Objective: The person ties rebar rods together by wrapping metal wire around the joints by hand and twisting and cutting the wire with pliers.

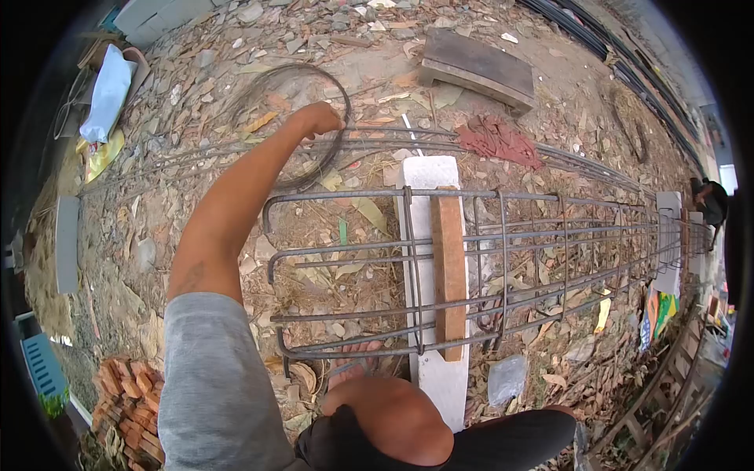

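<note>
My left hand (pixel 318 119) reaches out over the ground with its fingers curled closed on the near right edge of a coil of thin dark wire (pixel 345 93). The coil lies loosely looped on the ground. My right hand is out of view. In front of me, a long rebar cage (pixel 534 234) of straight bars and square stirrups stretches to the right, its hooked bar ends pointing left. Below its near end is a white block (pixel 438 388), and a wooden piece (pixel 449 275) lies across that block among the bars.
Several long rebars (pixel 397 143) run along the ground beyond the cage, with a red cloth (pixel 499 141) over them. A dark wooden bench (pixel 479 69) is farther back. Bricks (pixel 129 400) are piled lower left. Another person (pixel 711 206) crouches at the cage's far end.
</note>
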The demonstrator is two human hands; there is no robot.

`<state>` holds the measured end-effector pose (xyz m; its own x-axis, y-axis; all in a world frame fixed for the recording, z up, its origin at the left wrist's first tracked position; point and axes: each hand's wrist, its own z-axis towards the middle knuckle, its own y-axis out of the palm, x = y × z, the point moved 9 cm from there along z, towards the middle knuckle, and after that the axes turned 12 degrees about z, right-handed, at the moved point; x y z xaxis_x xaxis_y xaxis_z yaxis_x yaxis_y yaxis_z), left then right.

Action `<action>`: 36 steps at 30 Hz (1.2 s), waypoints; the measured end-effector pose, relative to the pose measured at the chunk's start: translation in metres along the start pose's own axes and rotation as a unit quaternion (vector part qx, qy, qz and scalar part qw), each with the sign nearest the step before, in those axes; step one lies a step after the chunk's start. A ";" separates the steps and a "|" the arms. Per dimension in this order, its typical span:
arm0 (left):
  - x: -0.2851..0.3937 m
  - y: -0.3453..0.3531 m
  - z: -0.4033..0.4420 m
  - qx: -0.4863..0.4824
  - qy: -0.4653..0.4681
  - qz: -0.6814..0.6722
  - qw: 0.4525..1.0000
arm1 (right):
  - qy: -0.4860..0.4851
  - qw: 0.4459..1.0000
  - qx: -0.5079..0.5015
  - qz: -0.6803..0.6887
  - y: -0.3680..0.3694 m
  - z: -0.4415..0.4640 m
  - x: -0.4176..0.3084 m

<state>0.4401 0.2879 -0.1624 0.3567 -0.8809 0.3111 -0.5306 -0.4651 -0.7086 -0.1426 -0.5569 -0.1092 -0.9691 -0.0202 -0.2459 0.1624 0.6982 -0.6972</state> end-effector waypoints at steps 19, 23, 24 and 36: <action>-0.068 -0.021 0.114 0.005 0.049 -0.046 0.998 | 0.319 0.943 0.073 0.056 -0.018 -0.273 0.249; -0.061 -0.041 0.108 0.020 0.062 -0.031 0.997 | 0.343 0.933 0.084 0.072 -0.023 -0.287 0.265; -0.055 -0.042 0.107 0.021 0.068 -0.027 0.997 | 0.346 0.931 0.085 0.079 -0.019 -0.287 0.272; -0.051 -0.100 0.027 0.081 0.142 -0.053 0.985 | 0.279 0.954 0.070 0.089 -0.010 -0.262 0.277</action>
<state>0.4957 0.3816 -0.1242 0.1614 -0.8277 0.5375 -0.3637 -0.5562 -0.7472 -0.4614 -0.3821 0.0064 -0.8661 0.4999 0.0003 0.3185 0.5523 -0.7704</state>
